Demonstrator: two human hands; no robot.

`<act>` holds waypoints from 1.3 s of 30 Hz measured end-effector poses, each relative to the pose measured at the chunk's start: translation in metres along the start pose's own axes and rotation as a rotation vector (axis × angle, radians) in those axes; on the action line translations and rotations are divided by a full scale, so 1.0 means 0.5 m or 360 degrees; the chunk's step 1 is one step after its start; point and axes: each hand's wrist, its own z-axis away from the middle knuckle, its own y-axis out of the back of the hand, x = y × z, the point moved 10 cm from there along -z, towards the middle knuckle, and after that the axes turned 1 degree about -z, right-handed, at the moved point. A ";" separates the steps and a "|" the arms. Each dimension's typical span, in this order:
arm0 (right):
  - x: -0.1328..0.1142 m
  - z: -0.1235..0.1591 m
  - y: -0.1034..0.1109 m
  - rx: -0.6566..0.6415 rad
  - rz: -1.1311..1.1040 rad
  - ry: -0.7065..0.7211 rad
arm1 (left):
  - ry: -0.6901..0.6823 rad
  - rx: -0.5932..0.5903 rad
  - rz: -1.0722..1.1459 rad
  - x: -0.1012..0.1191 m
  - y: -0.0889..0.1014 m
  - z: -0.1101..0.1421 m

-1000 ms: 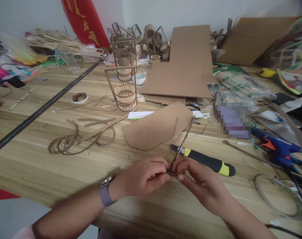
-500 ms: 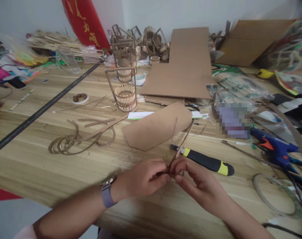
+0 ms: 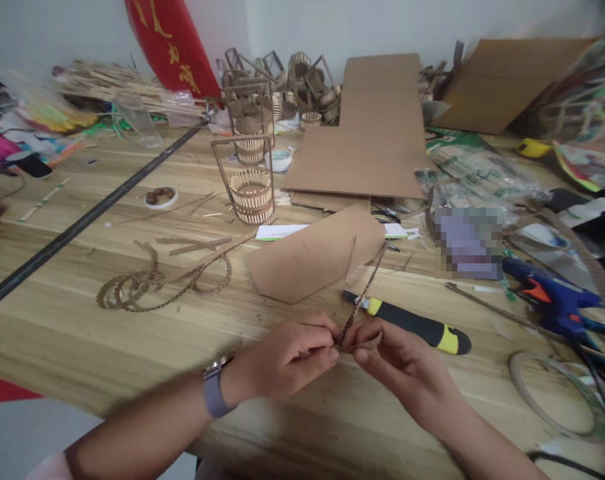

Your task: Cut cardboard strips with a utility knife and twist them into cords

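l hand (image 3: 287, 357) & r hand (image 3: 402, 367) nearly meet above the tabletop (image 3: 82, 340), both pinched nearly closed, w/ a thin corrugated cardboard strip (image 3: 366, 287) gripped btwn them. its lower end is at the fingertips; a short flap shows btwn r thumb & index, but exact fold is hidden by fingers. long axis of the main length slants up & away from the hands, leaning right, free tip pointing fwd toward right end of the flat cardboard piece (image 3: 302, 260).

utility knife (image 3: 412, 323) lies just beyond r hand, blade end left, handle running right; strip crosses in front of the blade end in this view. flat cardboard piece lies fwd of hands, mini bucket (image 3: 252, 207) w/ tall handle farther fwd & a bit left. curled strips (image 3: 107, 299) sit fwd-left of l hand, w/ a stretch of wood btwn. glue gun (image 3: 557, 293) is well right of r hand, ring-shaped coil (image 3: 515, 377) nearer, also right. near edge of tabletop passes under l forearm; wood grain shows btwn hands & that edge. long black bar (image 3: 107, 193) slants far left of l hand.
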 end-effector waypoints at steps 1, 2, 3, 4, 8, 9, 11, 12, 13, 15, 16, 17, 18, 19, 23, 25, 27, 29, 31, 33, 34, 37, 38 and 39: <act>0.007 -0.002 0.000 -0.0019 -0.0135 -0.0055 | 0.0015 -0.0013 0.0040 -0.001 0.001 0.000; 0.012 -0.004 -0.001 -0.0040 -0.0258 -0.0096 | 0.0029 -0.0031 0.0075 -0.003 0.000 -0.001; 0.015 -0.006 -0.003 -0.0063 -0.0344 -0.0122 | 0.0036 -0.0052 0.0099 -0.005 -0.002 -0.001; 0.016 -0.008 -0.005 -0.0083 -0.0376 -0.0131 | 0.0033 -0.0069 0.0106 -0.005 -0.003 -0.001; 0.006 -0.008 -0.005 -0.0054 -0.0128 -0.0066 | -0.0018 -0.0036 0.0041 -0.006 -0.004 -0.001; 0.003 -0.006 -0.006 -0.0046 -0.0065 -0.0046 | -0.0008 -0.0009 0.0024 -0.008 -0.003 0.000; -0.002 -0.004 -0.010 -0.0057 -0.0005 0.0000 | 0.0025 0.0009 -0.0024 -0.014 -0.006 0.000; -0.005 -0.003 -0.011 -0.0059 0.0005 0.0031 | 0.0033 0.0001 -0.0054 -0.015 -0.009 0.000; -0.010 -0.003 -0.010 -0.0045 0.0017 0.0079 | 0.0030 -0.0003 -0.0085 -0.014 -0.012 0.000; -0.027 -0.002 -0.005 0.0015 0.0071 0.0220 | -0.0007 0.0019 -0.0108 -0.009 -0.012 0.001; -0.037 -0.001 -0.002 0.0052 0.0122 0.0300 | -0.0029 0.0045 -0.0100 -0.005 -0.010 0.001; -0.049 0.002 -0.001 0.0095 0.0196 0.0385 | -0.0051 0.0075 -0.0091 -0.002 -0.007 0.002; -0.061 0.005 -0.001 0.0136 0.0287 0.0464 | -0.0074 0.0101 -0.0089 0.003 -0.004 0.002; -0.073 0.010 -0.003 0.0172 0.0387 0.0536 | -0.0095 0.0113 -0.0094 0.007 -0.003 0.003; -0.122 0.034 -0.018 0.0282 0.0748 0.0775 | -0.0155 0.0107 -0.0142 0.023 -0.003 0.009; -0.143 0.048 -0.024 0.0314 0.0851 0.0877 | -0.0221 0.0108 -0.0133 0.035 -0.002 0.013; -0.156 0.057 -0.027 0.0325 0.0891 0.0934 | -0.0287 0.0110 -0.0119 0.046 -0.002 0.016; -0.157 0.060 -0.025 0.0314 0.0863 0.0912 | -0.0321 0.0111 -0.0112 0.051 -0.001 0.018; -0.148 0.056 -0.019 0.0287 0.0767 0.0823 | -0.0333 0.0104 -0.0108 0.053 0.000 0.019; -0.130 0.048 -0.013 0.0245 0.0617 0.0689 | -0.0339 0.0094 -0.0077 0.055 0.001 0.018; -0.120 0.044 -0.011 0.0230 0.0536 0.0627 | -0.0338 0.0085 -0.0059 0.055 0.002 0.017; -0.098 0.037 -0.005 0.0247 0.0384 0.0513 | -0.0309 0.0076 -0.0050 0.053 0.005 0.013; -0.095 0.036 -0.003 0.0273 0.0394 0.0508 | -0.0283 0.0076 -0.0073 0.051 0.006 0.011; -0.094 0.036 -0.002 0.0296 0.0440 0.0519 | -0.0254 0.0079 -0.0101 0.048 0.006 0.010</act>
